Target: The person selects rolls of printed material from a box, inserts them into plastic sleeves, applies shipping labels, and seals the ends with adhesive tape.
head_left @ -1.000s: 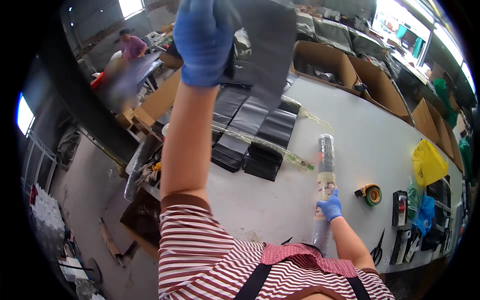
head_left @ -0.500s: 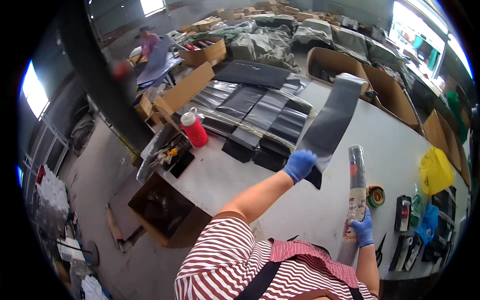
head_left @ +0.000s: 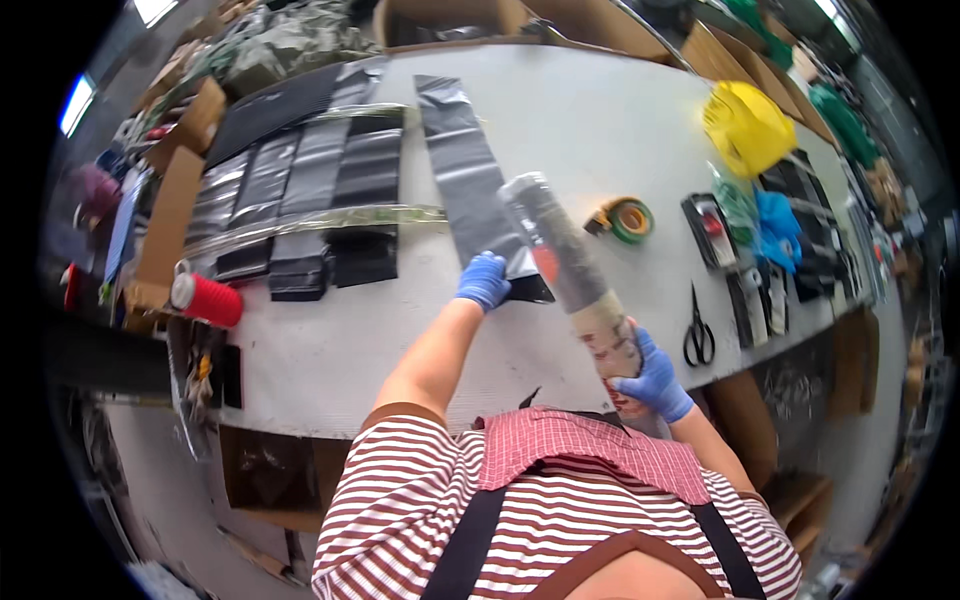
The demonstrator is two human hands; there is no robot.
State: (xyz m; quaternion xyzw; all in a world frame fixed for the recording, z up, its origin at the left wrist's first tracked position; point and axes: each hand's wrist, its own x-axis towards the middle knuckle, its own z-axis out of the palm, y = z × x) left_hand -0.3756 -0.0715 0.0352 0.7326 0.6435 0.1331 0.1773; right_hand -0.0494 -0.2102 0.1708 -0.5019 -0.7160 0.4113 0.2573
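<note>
My left hand (head_left: pixel 485 281), in a blue glove, is closed at the near left edge of a long dark grey plastic strip (head_left: pixel 465 165). The strip stretches away from me across the white table (head_left: pixel 300 370). My right hand (head_left: pixel 655 378), also gloved in blue, wraps round the lower part of a long roll in clear film (head_left: pixel 562 250). This roll slants up to the left, and its far end overlaps the strip's right edge. Left of the strip are several flat black plastic packs (head_left: pixel 310 180), bound across with clear tape.
Right of the roll lie tape rolls (head_left: pixel 628 220), black scissors (head_left: pixel 699 335), a yellow bag (head_left: pixel 750 128) and a blue bag (head_left: pixel 778 232). A red bottle (head_left: pixel 207 298) stands at the left edge. Open cardboard boxes (head_left: pixel 600 28) line the far edge.
My view has swung right and down. The strip, raised and tilted before, now rests lower along the table. The roll has tipped leftward and come nearer my left hand.
</note>
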